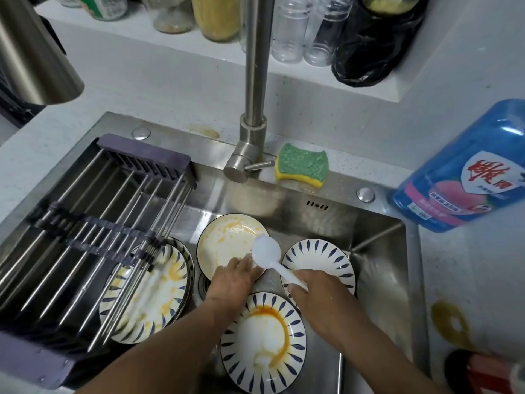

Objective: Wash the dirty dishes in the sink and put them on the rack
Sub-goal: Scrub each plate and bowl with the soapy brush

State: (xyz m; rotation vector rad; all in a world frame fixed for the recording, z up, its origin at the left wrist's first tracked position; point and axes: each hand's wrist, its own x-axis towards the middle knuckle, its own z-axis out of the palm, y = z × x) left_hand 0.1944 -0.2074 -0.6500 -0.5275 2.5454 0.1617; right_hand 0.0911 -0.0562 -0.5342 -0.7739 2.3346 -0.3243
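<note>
Four plates (pixel 227 243) (pixel 318 257) (pixel 264 336) (pixel 170 282) lie in the sink (pixel 383 251); right hand (pixel 315 288) grips one spoon (pixel 265 250).

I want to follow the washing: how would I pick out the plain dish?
Find the steel sink, then the tap behind it. The dish lies in front of the tap, at the back of the basin. The plates around it have blue leaf marks; this one is plain, smeared yellow.

Four plates (pixel 318 260) lie in the sink (pixel 380 251); the rack (pixel 93 223) spans its left side, the sponge (pixel 302 164) sits right of the tap (pixel 255 81) behind.
</note>
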